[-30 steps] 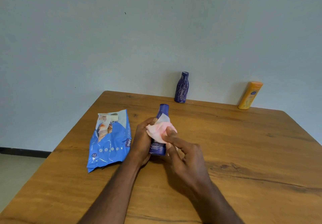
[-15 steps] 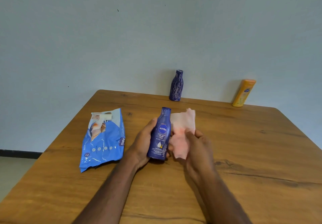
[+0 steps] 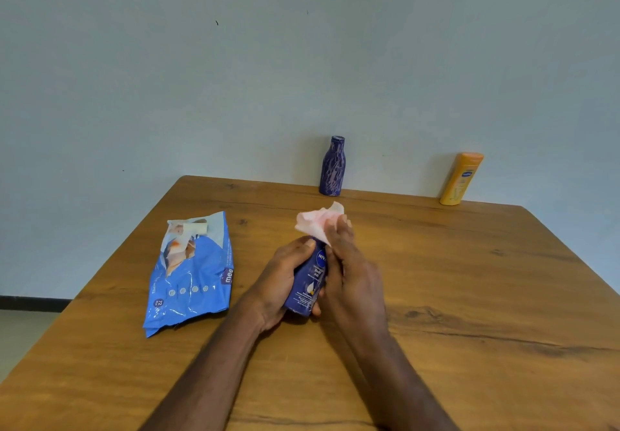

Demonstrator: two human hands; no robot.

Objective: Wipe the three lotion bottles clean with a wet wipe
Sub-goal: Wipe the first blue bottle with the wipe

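A dark blue lotion bottle (image 3: 310,279), on which "NIVEA" is read in a round white-lettered badge, is gripped by the left hand (image 3: 280,284), whose fingers are curled round its left side and base. A crumpled pink-white wet wipe (image 3: 317,224) is pinched by the fingertips of the right hand (image 3: 350,279) and is held over the bottle's cap, which is hidden by it. Three bottles are counted: the held one, a purple patterned bottle (image 3: 332,166) and an orange-yellow bottle (image 3: 462,179) with a small blue oval label too small to be read, both stood upright well beyond the fingers at the far edge of the wooden table (image 3: 469,296). One blue wipes pack (image 3: 189,273), marked "72" and "mee", is laid left of the left hand.
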